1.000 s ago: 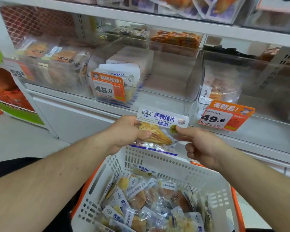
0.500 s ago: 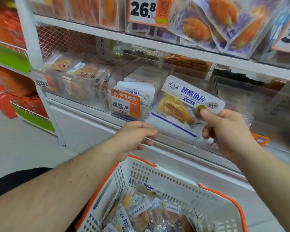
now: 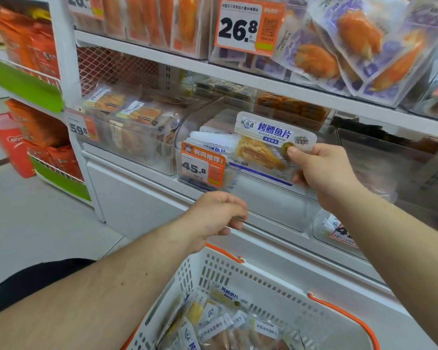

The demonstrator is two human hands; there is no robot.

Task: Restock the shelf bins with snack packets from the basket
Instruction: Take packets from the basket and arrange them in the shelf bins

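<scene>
- Right hand (image 3: 324, 170) pinches a glossy flat fish packet (image 3: 266, 147) over the clear plastic bin (image 3: 263, 198).
- Left hand (image 3: 218, 213) curls empty, loosely.
- White perforated basket (image 3: 213, 271) near.

packet (image 3: 268, 145): up from just above basket (image 3: 228, 279) to over the 45.8 bin (image 3: 263, 198) front wall | left hand (image 3: 218, 213): released it, now empty below that bin's front edge | right hand (image 3: 321, 170): holds it alone

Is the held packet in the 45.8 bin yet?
Not yet: right hand holds packet above the bin front.
</scene>
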